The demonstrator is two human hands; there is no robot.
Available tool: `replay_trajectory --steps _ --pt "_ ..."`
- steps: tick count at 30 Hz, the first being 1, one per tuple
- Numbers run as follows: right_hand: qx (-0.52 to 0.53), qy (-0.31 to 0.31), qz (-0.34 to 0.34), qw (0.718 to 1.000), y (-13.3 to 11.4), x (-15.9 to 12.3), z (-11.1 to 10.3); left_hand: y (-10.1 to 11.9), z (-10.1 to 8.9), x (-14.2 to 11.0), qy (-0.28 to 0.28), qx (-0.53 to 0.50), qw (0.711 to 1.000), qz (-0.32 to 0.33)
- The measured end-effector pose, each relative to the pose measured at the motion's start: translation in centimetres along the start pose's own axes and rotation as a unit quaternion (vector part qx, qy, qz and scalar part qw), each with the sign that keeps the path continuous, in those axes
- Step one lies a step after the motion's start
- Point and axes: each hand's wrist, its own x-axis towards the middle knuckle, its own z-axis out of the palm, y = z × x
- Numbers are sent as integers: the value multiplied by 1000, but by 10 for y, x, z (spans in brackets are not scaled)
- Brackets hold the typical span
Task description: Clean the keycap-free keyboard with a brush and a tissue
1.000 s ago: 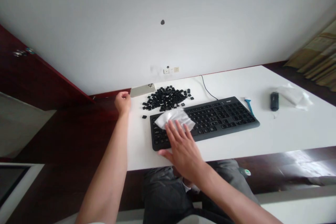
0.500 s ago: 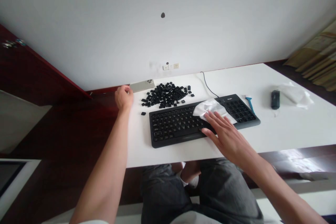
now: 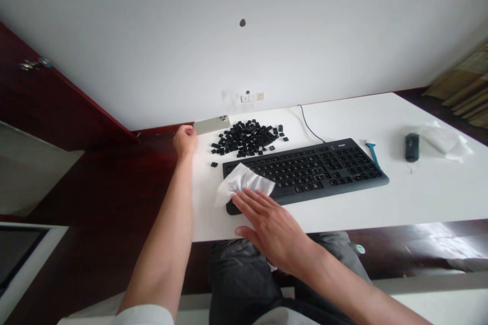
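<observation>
My right hand (image 3: 269, 218) lies with its fingers stretched flat on a crumpled white wipe (image 3: 244, 180), pressing it on the left end of a black keyboard (image 3: 331, 175). The wipe hangs over the keyboard's left edge. No keycaps cover the keyboard's sockets. Up at the left edge of the table, my left hand (image 3: 185, 139) is closed with its fingers curled in, close to a phone (image 3: 212, 124) lying face down; nothing shows in that hand. A heap of loose black keycaps (image 3: 247, 138) lies behind the keyboard.
A blue-handled brush (image 3: 372, 153) lies by the keyboard's right end. Farther right are a small black object (image 3: 412, 147) and a crumpled clear plastic bag (image 3: 444, 139). The keyboard's cable (image 3: 308, 124) runs to the back edge of the white table (image 3: 343, 210).
My right hand has slid the wipe from the right part of the keyboard to its left end. My left hand stays by the phone. The view has shifted slightly.
</observation>
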Motion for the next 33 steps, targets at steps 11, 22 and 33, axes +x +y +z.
replay_trajectory --steps 11,22,33 --pt "-94 54 176 978 82 -10 -45 1 4 2 -8 3 1000 23" --pt "-35 6 51 998 14 62 -1 -2 3 4 -2 -18 1000 -1" --pt "-166 173 200 950 145 -85 -92 1 2 3 -7 -17 1000 2"
